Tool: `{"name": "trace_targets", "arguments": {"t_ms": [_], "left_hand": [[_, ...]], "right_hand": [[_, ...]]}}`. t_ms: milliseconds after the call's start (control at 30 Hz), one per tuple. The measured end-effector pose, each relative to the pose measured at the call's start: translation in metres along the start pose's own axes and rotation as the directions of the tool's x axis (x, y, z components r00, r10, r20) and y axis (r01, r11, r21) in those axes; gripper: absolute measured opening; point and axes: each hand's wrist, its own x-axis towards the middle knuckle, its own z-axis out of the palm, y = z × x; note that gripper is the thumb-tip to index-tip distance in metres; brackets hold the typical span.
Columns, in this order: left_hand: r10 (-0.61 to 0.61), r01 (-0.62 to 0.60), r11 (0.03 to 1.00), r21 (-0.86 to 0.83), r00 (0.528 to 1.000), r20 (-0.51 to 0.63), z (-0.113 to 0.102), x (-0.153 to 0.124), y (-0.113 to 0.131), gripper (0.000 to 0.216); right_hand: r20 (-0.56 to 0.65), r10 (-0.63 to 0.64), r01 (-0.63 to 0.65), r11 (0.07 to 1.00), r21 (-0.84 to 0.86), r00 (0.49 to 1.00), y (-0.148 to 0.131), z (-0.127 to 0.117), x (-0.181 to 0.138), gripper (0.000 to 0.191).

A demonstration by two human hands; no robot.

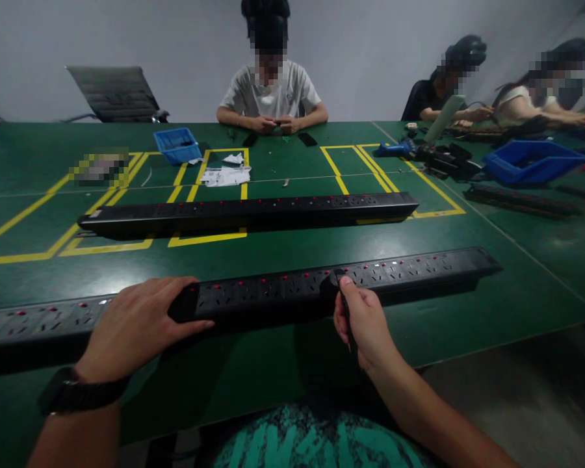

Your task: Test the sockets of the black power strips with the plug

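Note:
A long black power strip (253, 296) with rows of sockets and small red lights or buttons lies across the near table. My left hand (146, 318) grips it around its middle-left part, thumb on the near side and fingers over the top. Under that hand the strip is hidden, so I cannot tell whether the left stretch is the same strip. My right hand (363, 318) is closed around a black plug (332, 281), its head against the socket face and a dark cord running down through the fingers. Whether its pins are in a socket is hidden.
A second black power strip (273, 211) lies parallel, farther back. Beyond it are paper scraps (227, 175), a small blue bin (178, 146) and yellow tape outlines. A larger blue bin (531, 162) and tools stand right. Several people sit across the green table (292, 253).

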Motion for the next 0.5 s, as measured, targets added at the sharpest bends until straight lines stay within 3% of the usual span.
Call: {"name": "trace_targets", "arguments": {"t_ms": [500], "left_hand": [[-0.019, 0.019, 1.0, -0.015, 1.0, 0.016, -0.0009, -0.0004, 0.0005, 0.072]], "right_hand": [[0.04, -0.074, 0.076, 0.997, -0.031, 0.996, 0.005, -0.0042, 0.0012, 0.057]]}}
